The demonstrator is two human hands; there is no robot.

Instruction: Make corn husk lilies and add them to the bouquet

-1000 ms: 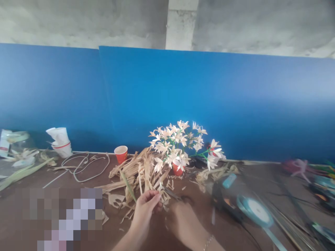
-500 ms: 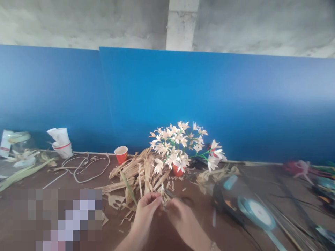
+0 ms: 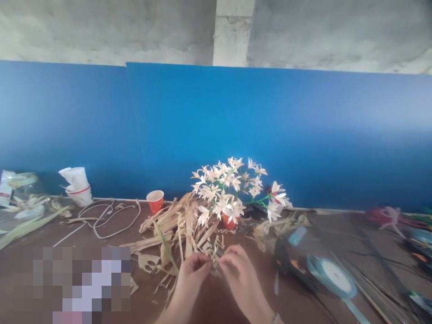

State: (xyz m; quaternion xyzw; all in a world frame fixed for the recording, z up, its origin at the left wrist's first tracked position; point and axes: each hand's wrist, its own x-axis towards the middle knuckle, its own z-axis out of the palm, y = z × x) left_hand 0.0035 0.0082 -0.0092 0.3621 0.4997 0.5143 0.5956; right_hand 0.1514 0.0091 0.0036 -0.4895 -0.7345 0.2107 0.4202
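My left hand (image 3: 195,273) is closed in a pinch at the front middle of the table. Close on its right, my right hand (image 3: 239,273) also has thumb and fingers pressed together. Between the two sets of fingertips shows a small pale husk piece (image 3: 215,255), its lower part hidden by the fingers. Just behind lies a heap of dried corn husks (image 3: 184,222), with scraps scattered around it. White husk flowers (image 3: 224,180) on green stems stand in a red paper cup (image 3: 230,221) beyond my hands.
Another red paper cup (image 3: 155,202) stands back left, near a white cable (image 3: 116,234) and stacked white cups (image 3: 81,195). To the right lie a black tool (image 3: 292,265) with a cord, a light-blue ribbon spool (image 3: 334,276) and thin sticks (image 3: 367,288). A blue panel (image 3: 216,117) closes the back.
My right hand has risen slightly and turned, its fingers now meeting the pale piece beside my left fingertips. The dark scissors-like loop near it is no longer visible. My left hand has barely moved.
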